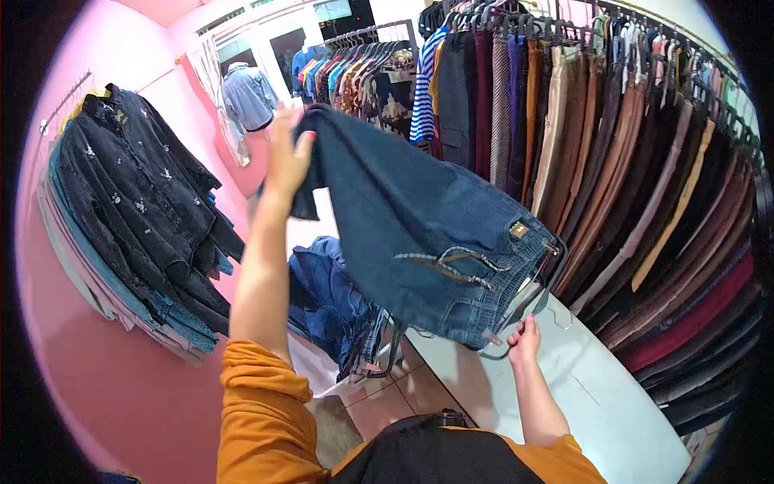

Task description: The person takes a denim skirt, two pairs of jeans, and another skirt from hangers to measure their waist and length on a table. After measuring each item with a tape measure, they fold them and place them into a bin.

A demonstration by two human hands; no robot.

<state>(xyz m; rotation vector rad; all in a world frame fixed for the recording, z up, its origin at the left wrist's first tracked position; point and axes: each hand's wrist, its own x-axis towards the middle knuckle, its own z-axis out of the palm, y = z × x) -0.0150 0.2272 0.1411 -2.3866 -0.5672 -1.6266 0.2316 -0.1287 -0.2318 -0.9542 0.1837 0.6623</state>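
A pair of dark blue jeans (403,218) with an elastic waistband and a drawstring is stretched out in front of me, clipped to a dark hanger (559,278). My left hand (286,157) is raised at the leg end and grips the cloth, its fingertips partly hidden. At the waist end, my right hand (524,339) pinches the hanger, whose hook points away to the right. Below the raised leg lie more blue jeans (318,302), also with a dark hanger.
A white table (613,403) stands under my right arm. Trousers (629,161) hang densely along the right rack. Dark jackets (137,169) hang on the pink left wall. Farther back are a rack of shirts (355,81) and a denim jacket (247,95). The tiled floor (411,391) shows below.
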